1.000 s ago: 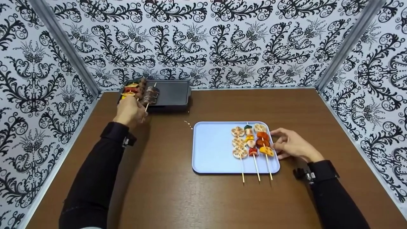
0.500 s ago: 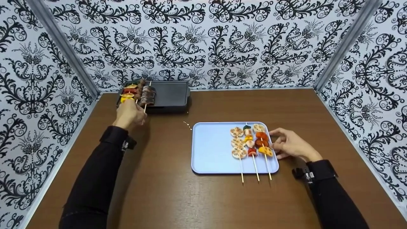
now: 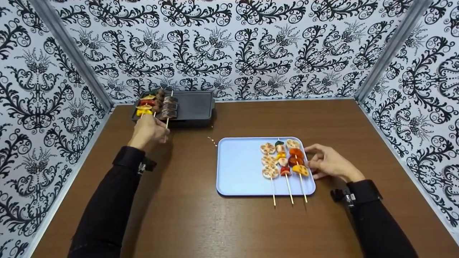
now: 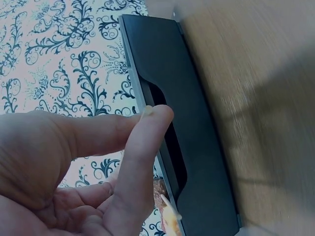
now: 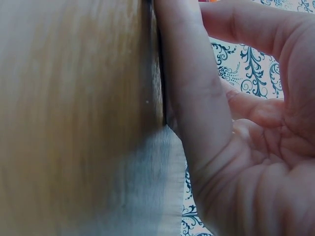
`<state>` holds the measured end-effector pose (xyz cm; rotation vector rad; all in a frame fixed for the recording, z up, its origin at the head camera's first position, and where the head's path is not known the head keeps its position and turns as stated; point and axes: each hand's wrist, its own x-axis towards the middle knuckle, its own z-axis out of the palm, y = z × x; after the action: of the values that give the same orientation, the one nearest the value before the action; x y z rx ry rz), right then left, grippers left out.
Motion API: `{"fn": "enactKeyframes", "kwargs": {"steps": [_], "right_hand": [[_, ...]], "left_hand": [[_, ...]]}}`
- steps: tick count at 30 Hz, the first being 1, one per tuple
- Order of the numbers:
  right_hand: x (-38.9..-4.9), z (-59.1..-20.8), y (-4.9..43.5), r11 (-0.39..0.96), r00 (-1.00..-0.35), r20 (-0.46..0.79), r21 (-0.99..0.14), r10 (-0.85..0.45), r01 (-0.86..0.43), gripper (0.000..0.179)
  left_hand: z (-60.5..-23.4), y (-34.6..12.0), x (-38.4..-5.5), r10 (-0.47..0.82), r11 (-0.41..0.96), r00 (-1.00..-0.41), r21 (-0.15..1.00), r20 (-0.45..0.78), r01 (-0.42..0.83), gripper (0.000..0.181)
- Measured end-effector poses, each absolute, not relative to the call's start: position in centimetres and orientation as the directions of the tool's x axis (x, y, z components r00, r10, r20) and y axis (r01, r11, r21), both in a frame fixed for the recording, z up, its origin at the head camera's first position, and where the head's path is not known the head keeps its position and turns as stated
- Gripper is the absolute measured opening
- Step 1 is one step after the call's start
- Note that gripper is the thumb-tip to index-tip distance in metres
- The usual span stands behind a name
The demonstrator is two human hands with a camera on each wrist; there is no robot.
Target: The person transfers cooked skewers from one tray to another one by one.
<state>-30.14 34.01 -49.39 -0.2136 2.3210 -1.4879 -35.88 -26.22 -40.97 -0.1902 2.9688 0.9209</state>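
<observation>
On the left, my left hand (image 3: 150,130) pinches the bare stick of a dark meat skewer (image 3: 170,107) between thumb and forefinger. The meat lies over the left half of a dark grey grill (image 3: 193,104). In the left wrist view, the stick's end (image 4: 148,111) shows at the fingertips, in front of the grill's side (image 4: 167,73). My right hand (image 3: 331,163) holds the right rim of a pale blue tray (image 3: 238,166) with bent fingers. In the right wrist view, the fingers (image 5: 194,83) reach up past the tabletop; their tips are out of frame.
The tray bears a lotus-root skewer (image 3: 269,161), a mixed skewer (image 3: 282,157) and a vegetable skewer (image 3: 297,161), sticks over the front edge. Left of the meat, a pepper skewer (image 3: 145,104) and a meatball skewer (image 3: 157,100) lie on the grill. Patterned walls (image 3: 229,46) enclose the table.
My left hand shifts slightly right and toward the front, and the meat skewer turns a little in its grip. The right hand and tray hold their place.
</observation>
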Motion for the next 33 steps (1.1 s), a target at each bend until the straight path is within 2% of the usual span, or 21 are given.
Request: {"fn": "enactKeyframes", "kwargs": {"steps": [6,15,33], "right_hand": [[-30.3,-49.4,34.1,0.420,-0.916,-0.219,-0.906,-0.335,0.063,0.056],[-30.3,-49.6,34.2,0.436,-0.918,-0.230,-0.897,-0.323,0.071,0.057],[-30.3,-49.7,34.1,0.434,-0.918,-0.230,-0.898,-0.322,0.073,0.057]], "left_hand": [[-40.8,-25.4,-35.5,-0.127,0.814,-0.990,0.563,-0.070,-0.144,0.018],[-41.0,-24.3,-34.9,-0.100,0.663,-0.979,0.722,-0.178,-0.199,0.016],[-41.5,-22.8,-33.4,-0.045,0.602,-0.989,0.786,-0.143,-0.141,0.012]]}}
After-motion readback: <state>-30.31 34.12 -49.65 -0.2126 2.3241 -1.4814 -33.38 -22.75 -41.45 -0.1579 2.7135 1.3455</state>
